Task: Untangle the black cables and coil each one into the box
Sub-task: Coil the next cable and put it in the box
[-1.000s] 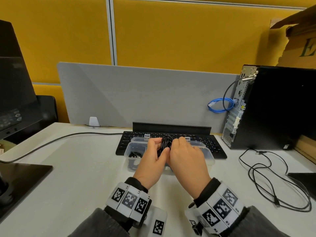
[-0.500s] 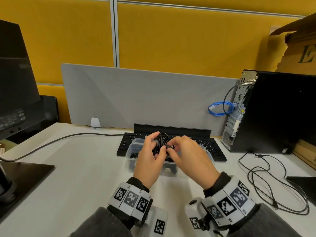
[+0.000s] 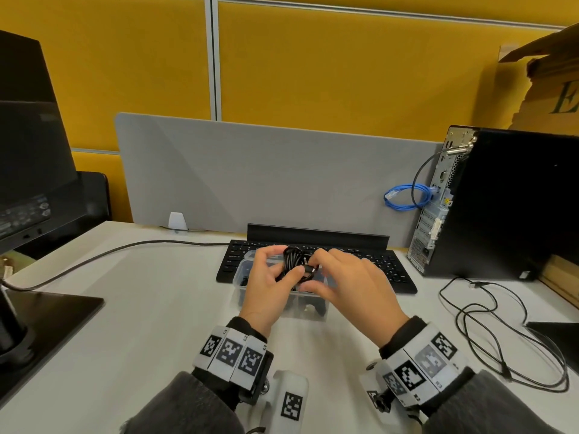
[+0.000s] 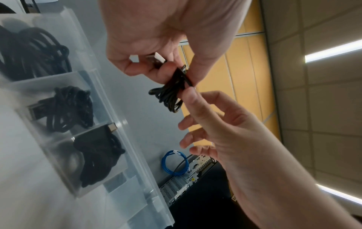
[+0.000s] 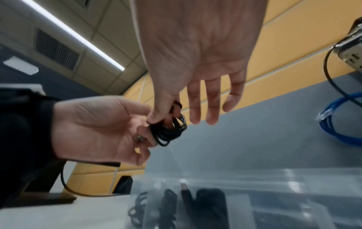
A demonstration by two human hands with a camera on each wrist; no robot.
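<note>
A small coiled black cable (image 3: 293, 256) is held just above the clear plastic box (image 3: 310, 300). My left hand (image 3: 282, 270) grips the coil (image 4: 170, 96) between thumb and fingers, with the cable's USB plug (image 4: 156, 59) sticking out by its fingertips. My right hand (image 3: 313, 277) pinches the coil (image 5: 170, 130) with thumb and index finger, its other fingers straight. The box's compartments (image 4: 109, 108) hold several coiled black cables. Another loose black cable (image 3: 465, 324) lies in loops on the desk to the right.
A black keyboard (image 3: 376, 267) sits right behind the box. A black PC tower (image 3: 501, 208) with a blue cable (image 3: 404, 198) stands at the right. A monitor base (image 3: 47, 311) is at the left, and a dark cable (image 3: 109, 255) crosses the desk toward it.
My hands were pressed together around the coil. The right hand has since drawn slightly to the right and spread its fingers, keeping a thumb-and-index pinch. The coil stays over the box.
</note>
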